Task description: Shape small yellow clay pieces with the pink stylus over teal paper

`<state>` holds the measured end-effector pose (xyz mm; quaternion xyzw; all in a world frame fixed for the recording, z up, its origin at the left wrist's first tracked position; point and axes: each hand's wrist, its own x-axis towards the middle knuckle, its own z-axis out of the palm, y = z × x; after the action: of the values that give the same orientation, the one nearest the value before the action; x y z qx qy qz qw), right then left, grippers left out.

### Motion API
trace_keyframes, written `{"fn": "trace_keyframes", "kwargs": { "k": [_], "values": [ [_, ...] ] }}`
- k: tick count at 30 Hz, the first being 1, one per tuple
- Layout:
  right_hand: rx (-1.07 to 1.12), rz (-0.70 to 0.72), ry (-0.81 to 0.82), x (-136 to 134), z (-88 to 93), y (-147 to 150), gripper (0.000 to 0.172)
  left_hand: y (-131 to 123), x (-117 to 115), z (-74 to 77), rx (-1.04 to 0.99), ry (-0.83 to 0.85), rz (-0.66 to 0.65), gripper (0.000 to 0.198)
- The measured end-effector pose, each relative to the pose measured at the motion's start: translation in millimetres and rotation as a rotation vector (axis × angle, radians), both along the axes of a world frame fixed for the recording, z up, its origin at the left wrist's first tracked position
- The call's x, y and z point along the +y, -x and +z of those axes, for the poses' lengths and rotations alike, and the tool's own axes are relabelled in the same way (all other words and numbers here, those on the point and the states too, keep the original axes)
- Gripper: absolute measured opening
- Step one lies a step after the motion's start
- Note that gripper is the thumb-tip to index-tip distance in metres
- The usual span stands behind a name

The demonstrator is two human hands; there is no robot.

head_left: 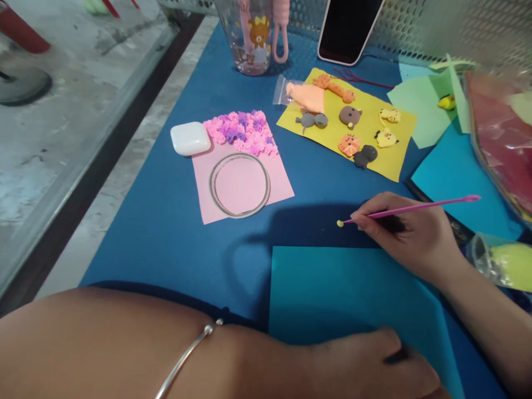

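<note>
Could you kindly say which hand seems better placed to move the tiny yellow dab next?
Probably the right hand: it holds the slim pink stick with the yellow dab at its tip; the left hand is farther away.

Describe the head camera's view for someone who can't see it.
The right hand holds a pink stick with a tiny yellow piece at its tip, over a blue table; the left hand is over a teal sheet. Beyond them, small animal figures sit on yellow paper, near pink paper bearing a ring.
</note>
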<state>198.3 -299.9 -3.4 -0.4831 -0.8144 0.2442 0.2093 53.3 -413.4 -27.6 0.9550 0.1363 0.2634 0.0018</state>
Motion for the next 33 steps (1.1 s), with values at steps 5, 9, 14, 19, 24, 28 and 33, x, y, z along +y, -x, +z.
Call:
{"fn": "trace_keyframes", "kwargs": {
  "k": [5, 9, 14, 19, 24, 28, 33],
  "values": [
    [0.000, 0.012, -0.020, 0.2, -0.3, -1.2, 0.008, -0.1, -0.7, -1.1, -0.017, 0.007, -0.008, 0.033],
    [0.004, 0.012, -0.005, 0.4, -0.5, -1.9, 0.008, -0.1, 0.4, 0.9, -0.011, 0.008, -0.004, 0.032],
    [0.002, 0.015, 0.022, 1.5, 0.2, -1.0, 0.011, 0.6, 0.9, 1.6, 0.003, -0.006, -0.019, 0.031],
    [0.012, -0.005, 0.060, 2.7, 0.8, -0.8, 0.012, -0.8, 1.1, 0.0, -0.001, 0.025, -0.019, 0.031],
    [0.009, -0.010, 0.131, 4.4, 1.9, -1.9, 0.010, -0.8, 2.5, 1.3, -0.001, 0.005, -0.015, 0.032],
    [-0.004, -0.005, 0.126, 5.0, 2.8, -1.1, 0.009, 1.7, 2.9, 2.9, 0.013, 0.006, -0.009, 0.033],
    [0.000, -0.005, 0.115, 4.1, 2.7, 0.7, 0.007, 0.7, 1.6, 2.6, 0.005, -0.005, 0.002, 0.034]
  ]
}}
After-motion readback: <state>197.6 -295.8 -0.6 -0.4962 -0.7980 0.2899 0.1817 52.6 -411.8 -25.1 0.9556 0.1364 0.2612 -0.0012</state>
